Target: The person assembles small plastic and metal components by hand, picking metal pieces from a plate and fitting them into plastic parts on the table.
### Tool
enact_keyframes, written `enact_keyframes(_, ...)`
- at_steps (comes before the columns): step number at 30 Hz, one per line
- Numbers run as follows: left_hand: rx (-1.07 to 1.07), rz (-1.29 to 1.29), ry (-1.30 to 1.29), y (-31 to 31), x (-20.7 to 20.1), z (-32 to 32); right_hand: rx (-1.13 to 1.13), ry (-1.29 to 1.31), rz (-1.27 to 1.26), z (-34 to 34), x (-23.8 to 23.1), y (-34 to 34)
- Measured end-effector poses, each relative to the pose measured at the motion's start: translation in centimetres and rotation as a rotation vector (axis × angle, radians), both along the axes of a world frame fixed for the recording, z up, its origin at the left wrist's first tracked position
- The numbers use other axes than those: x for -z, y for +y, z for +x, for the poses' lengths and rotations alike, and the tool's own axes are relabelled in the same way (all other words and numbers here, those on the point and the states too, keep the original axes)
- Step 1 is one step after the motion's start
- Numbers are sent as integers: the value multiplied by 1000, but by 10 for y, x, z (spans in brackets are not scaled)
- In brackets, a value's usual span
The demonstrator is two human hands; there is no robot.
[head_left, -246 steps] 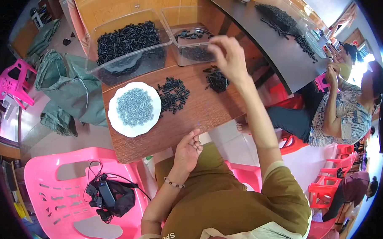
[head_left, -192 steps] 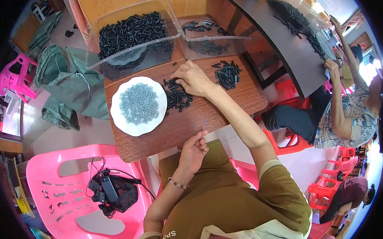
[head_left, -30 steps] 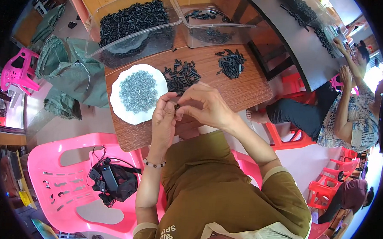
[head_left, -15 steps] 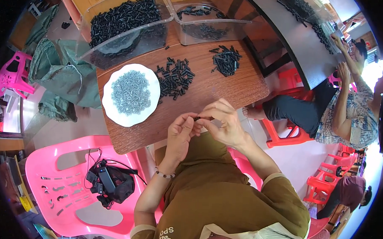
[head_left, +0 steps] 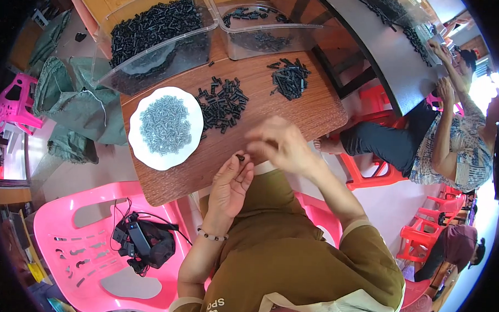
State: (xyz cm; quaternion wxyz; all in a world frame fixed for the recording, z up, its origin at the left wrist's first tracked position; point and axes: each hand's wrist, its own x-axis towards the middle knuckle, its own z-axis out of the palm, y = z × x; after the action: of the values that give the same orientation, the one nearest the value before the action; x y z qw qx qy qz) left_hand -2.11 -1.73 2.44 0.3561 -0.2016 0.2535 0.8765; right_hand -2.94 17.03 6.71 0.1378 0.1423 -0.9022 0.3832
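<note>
Head view: from where I stand, left hand (head_left: 229,187) has a narrow grip, thumb and index tips pinched on one small dark piece (head_left: 240,157), held just off the near edge of the wooden surface (head_left: 262,104). Only the piece's end shows, so whether it's one part or two can't be told. Right hand (head_left: 285,149) is beside it, apart, fingers loosely bent, blurred; can't tell if that grip holds anything.

Handling, my read: piece looks very light, stiff, probably plastic, smooth enough to roll or slip between fingertips. Not fragile-looking; dropping it is the likelier trouble. Best hold: side walls, thumb against index, mid-length, ends left free. A full palm would swallow it.

Black pile (head_left: 224,103) of short tubes lies right of the scalloped white plate (head_left: 160,163), loose and jumbled; pick singles from the rim of the heap. Clear bits (head_left: 165,124) on the plate look smaller, likely slick, also fingertip stuff. Second dark pile (head_left: 290,79), farther right, has longer-looking pieces, easier to pinch mid-shaft. Behind: two clear tubs, left tub (head_left: 195,52) heaped with dark pieces, right tub (head_left: 297,39) sparsely filled.
</note>
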Motion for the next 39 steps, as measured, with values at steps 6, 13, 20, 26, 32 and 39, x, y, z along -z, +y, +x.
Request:
enact_keyframes(6, 14, 101, -21, -6, 11, 4, 120, 76, 163, -92, 30, 42)
enact_keyframes(13, -8, 83, -6, -11, 5, 8, 68, 96, 260, -127, 40, 44)
enact_keyframes(20, -22, 111, 42, -10, 6, 2, 71, 35, 260, -130, 46, 43)
enact_keyframes(26, -12, 158, 11, -7, 7, 1, 90, 26, 224, -123, 43, 45)
enact_keyframes(32, -58, 165, 30, -5, 8, 1, 137, -114, -220, -80, 7, 23)
enact_keyframes(39, -28, 161, 66, 6, 1, -3, 42, -108, -361, 3, -5, 6)
